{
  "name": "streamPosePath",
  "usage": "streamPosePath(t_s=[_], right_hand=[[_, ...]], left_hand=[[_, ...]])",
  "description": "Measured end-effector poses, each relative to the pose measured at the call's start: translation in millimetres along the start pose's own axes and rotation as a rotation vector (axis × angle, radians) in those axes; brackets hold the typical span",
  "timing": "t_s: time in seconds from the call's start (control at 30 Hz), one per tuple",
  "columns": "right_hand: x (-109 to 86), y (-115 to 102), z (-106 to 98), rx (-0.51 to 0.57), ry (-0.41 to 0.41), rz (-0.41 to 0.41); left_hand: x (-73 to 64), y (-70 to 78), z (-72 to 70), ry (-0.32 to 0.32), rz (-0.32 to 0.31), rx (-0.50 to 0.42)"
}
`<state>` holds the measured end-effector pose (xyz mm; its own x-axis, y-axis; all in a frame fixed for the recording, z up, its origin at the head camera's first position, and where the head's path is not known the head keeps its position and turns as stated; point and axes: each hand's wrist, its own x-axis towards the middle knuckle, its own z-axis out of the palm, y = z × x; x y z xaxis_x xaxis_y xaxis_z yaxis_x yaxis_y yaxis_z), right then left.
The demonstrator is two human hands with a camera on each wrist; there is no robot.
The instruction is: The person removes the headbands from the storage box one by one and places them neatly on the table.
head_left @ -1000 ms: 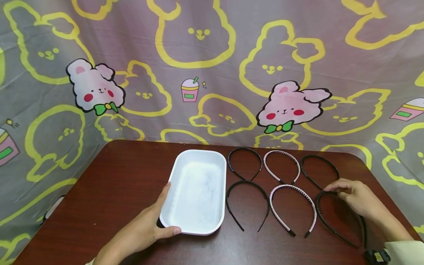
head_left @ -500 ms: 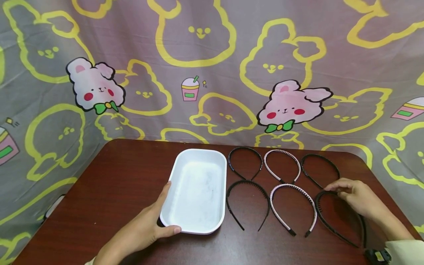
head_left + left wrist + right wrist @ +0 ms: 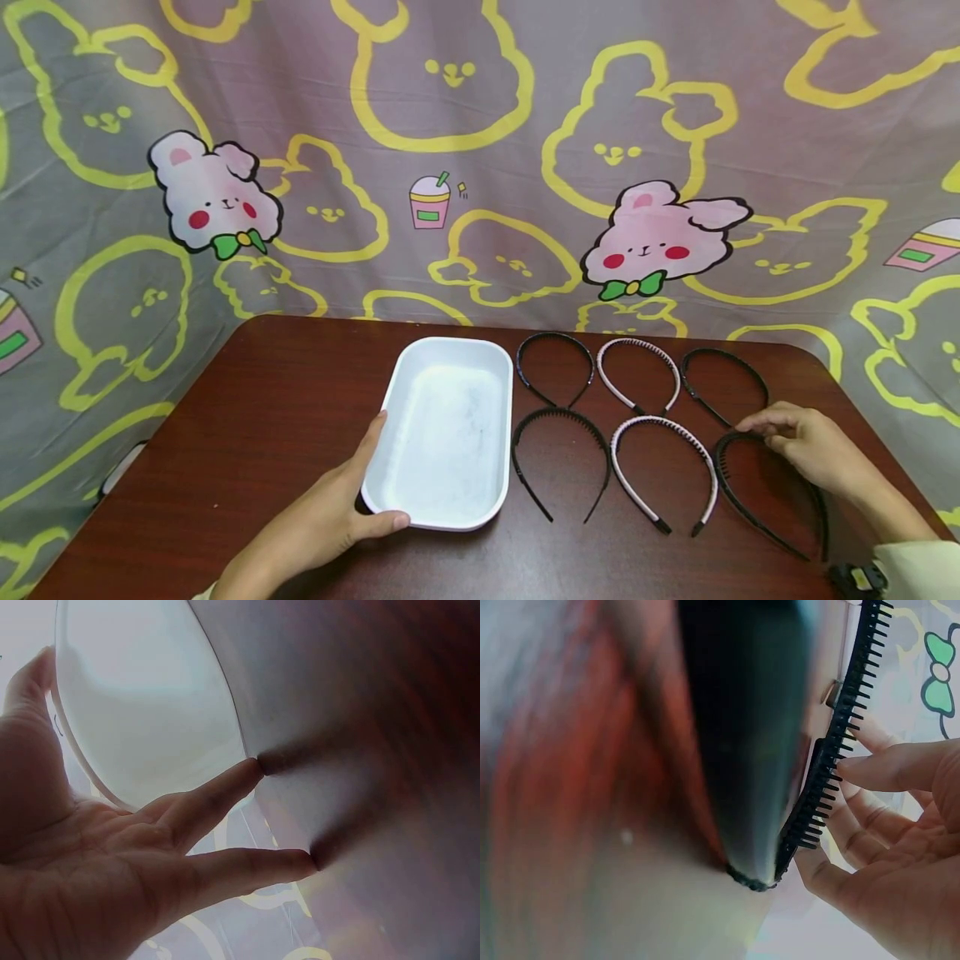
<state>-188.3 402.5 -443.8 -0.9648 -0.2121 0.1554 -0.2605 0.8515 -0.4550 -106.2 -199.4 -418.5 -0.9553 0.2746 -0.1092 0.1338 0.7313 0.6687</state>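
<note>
A white rectangular tray [image 3: 442, 450] sits on the table, and my left hand [image 3: 333, 504] holds its near left corner, thumb over the rim. In the left wrist view, two spread fingers [image 3: 255, 866] reach down to the tabletop beside the tray [image 3: 150, 727]. My right hand [image 3: 813, 454] pinches the top of a black toothed headband [image 3: 722, 471] in the near row, at the right. The right wrist view shows thumb and fingertips at the comb teeth of this headband [image 3: 844, 724]; one arm of it looms blurred up close.
Left of it in the near row lie a pink headband [image 3: 614, 462] and a black toothed headband [image 3: 517, 468]. The far row has a dark headband [image 3: 519, 371], a pink one [image 3: 609, 387] and a black one [image 3: 756, 377]. A patterned curtain [image 3: 495, 183] hangs behind the table [image 3: 247, 433].
</note>
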Motion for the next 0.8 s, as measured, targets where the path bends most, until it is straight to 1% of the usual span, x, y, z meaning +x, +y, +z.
streamPosePath(t_s=[0.27,0.43,0.63,0.8], right_hand=[[0.0,1.4,-0.4,-0.012,0.008,0.006],[0.5,1.2,0.3,-0.007,-0.002,0.009],[2.9,0.5,-1.6,-0.031,-0.029,0.029],[3.7,-0.1,-2.0,-0.035,-0.032,0.043]], left_hand=[[-0.1,0.1,0.0,0.001,-0.002,0.002],[-0.1,0.0,-0.1,0.000,-0.002,-0.002],[-0.1,-0.1,-0.2,0.002,-0.001,-0.002],[-0.4,0.2,-0.2,-0.002,-0.003,-0.008]])
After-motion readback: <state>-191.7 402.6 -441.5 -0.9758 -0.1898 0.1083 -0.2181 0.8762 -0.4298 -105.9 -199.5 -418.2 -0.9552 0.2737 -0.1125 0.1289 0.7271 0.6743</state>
